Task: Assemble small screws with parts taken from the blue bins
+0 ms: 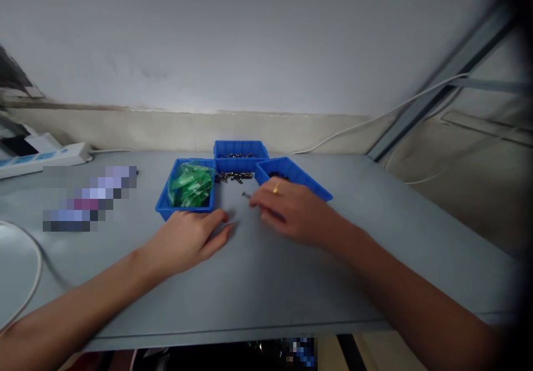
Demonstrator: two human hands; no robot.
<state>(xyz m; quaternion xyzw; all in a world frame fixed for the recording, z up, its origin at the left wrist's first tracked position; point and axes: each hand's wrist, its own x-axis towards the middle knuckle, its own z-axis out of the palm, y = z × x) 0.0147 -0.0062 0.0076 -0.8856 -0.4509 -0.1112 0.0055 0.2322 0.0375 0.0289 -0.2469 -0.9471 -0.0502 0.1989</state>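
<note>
- The right hand (293, 210), wearing a gold ring (275, 189), is above the middle of the grey tabletop (250, 293); its thumb and fingertips are closed on a small, thin, dark metal pin (245, 195), one end of which sticks out toward the left.
- The left hand (185, 242) is partly open, thumb and forefinger apart with nothing between them; it lies at the near edge of a blue rectangular plastic bin (164, 210), and whether it touches the rim cannot be told.
- That bin holds crumpled green clear-plastic packets (191, 185).
- Near the tabletop's back edge, a second blue plastic bin (236, 165) contains small metal pieces, with a loose pile of short metal pieces (236, 177) just in front.
- A third blue plastic bin (310, 182), set at an angle beyond the right hand, holds small dark pieces (278, 175).
- Toward the back left corner lies a white power strip (62, 157).
</note>
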